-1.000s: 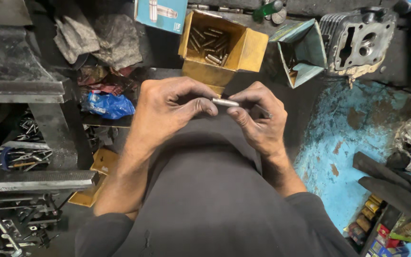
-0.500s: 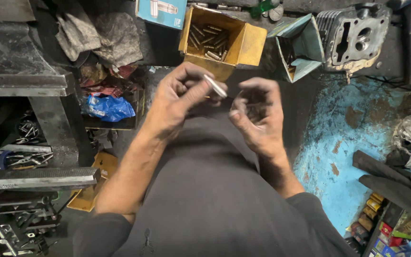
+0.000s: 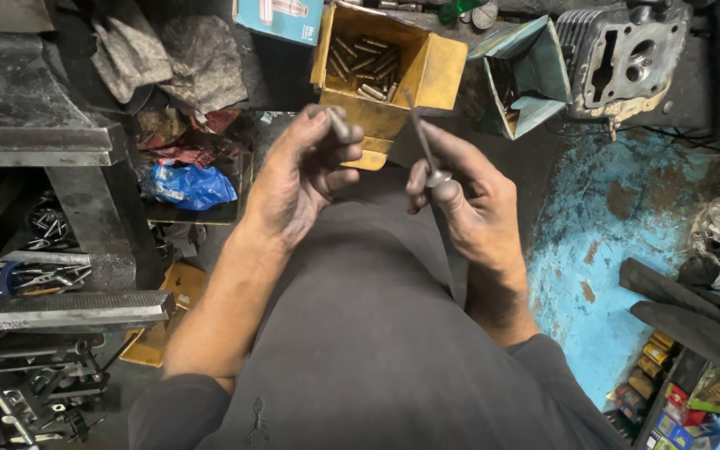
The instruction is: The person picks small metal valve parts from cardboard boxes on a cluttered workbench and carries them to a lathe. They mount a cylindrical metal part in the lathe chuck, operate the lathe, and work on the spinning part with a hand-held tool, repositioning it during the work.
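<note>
Head view: cluttered workshop, blue floor [image 3: 627, 242], yellow box [image 3: 427, 71].

Single head-worn view, steeply downward and close over the hands [image 3: 385, 187], workshop floor beyond.

I look down on a dim, cluttered workshop. A worn blue floor [image 3: 627, 250] with rusty patches lies at the right. Dark metal shelves [image 3: 35, 133] stand at the left, loose tools [image 3: 35, 275] beneath them. Grey rags [image 3: 177, 58] lie heaped above.
</note>
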A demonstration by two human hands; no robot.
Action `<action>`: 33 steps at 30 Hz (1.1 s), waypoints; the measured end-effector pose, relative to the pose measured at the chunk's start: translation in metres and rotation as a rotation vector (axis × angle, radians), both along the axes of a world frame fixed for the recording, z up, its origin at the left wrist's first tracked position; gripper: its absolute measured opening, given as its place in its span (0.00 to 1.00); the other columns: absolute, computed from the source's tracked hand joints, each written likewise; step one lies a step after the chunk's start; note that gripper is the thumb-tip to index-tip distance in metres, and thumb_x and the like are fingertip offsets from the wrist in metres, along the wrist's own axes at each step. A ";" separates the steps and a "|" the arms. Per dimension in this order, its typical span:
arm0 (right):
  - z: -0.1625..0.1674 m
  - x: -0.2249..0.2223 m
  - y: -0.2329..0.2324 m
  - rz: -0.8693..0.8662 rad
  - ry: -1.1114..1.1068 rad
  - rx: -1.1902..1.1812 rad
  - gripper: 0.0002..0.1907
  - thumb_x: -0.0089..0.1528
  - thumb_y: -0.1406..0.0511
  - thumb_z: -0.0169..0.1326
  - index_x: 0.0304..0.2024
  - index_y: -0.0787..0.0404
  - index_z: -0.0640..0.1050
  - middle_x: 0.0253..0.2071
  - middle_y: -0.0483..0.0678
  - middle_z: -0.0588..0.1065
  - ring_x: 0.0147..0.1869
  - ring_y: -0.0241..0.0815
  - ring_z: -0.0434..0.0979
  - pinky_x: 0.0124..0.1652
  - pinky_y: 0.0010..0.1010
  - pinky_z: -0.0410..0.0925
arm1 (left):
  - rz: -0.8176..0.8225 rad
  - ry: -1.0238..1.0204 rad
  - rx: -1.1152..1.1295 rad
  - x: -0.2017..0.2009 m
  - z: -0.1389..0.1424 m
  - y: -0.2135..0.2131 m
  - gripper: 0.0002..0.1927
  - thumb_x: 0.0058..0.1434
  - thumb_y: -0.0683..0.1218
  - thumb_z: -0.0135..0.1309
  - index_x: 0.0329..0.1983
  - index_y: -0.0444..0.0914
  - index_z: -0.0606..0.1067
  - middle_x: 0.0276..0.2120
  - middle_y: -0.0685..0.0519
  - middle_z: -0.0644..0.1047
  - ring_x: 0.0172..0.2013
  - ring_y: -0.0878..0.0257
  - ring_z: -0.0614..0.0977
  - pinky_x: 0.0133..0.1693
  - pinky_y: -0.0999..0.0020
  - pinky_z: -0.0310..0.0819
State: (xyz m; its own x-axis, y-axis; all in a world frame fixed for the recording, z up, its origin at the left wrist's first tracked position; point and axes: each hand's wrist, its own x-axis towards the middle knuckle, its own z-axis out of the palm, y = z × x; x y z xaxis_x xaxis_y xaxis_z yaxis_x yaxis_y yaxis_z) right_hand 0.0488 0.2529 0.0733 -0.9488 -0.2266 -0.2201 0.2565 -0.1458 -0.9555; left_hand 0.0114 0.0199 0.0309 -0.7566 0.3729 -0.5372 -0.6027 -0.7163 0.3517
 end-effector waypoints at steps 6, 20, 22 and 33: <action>0.005 0.000 0.001 0.008 0.203 0.098 0.26 0.73 0.50 0.50 0.45 0.69 0.77 0.31 0.49 0.74 0.32 0.38 0.78 0.35 0.29 0.75 | -0.122 0.689 -0.840 0.001 0.019 -0.004 0.10 0.75 0.42 0.52 0.56 0.37 0.79 0.45 0.56 0.74 0.37 0.68 0.74 0.38 0.71 0.70; 0.004 -0.002 0.004 0.076 0.148 -0.035 0.28 0.72 0.47 0.49 0.35 0.66 0.69 0.31 0.48 0.68 0.33 0.39 0.73 0.38 0.36 0.76 | -0.082 0.939 -0.953 -0.009 0.035 -0.009 0.16 0.60 0.29 0.60 0.48 0.38 0.81 0.42 0.53 0.80 0.43 0.63 0.83 0.46 0.69 0.79; 0.004 -0.002 0.007 0.101 0.153 -0.022 0.28 0.72 0.47 0.48 0.35 0.66 0.69 0.31 0.47 0.69 0.33 0.39 0.73 0.38 0.35 0.75 | -0.108 0.991 -0.984 -0.011 0.039 -0.013 0.20 0.56 0.27 0.56 0.48 0.38 0.82 0.41 0.53 0.80 0.45 0.62 0.82 0.47 0.68 0.80; 0.003 -0.008 0.008 0.256 0.316 0.234 0.26 0.74 0.50 0.45 0.32 0.65 0.71 0.28 0.47 0.69 0.31 0.39 0.69 0.33 0.30 0.64 | -0.187 1.076 -0.929 -0.004 0.047 -0.013 0.27 0.47 0.27 0.49 0.47 0.38 0.83 0.43 0.49 0.83 0.46 0.61 0.86 0.49 0.69 0.85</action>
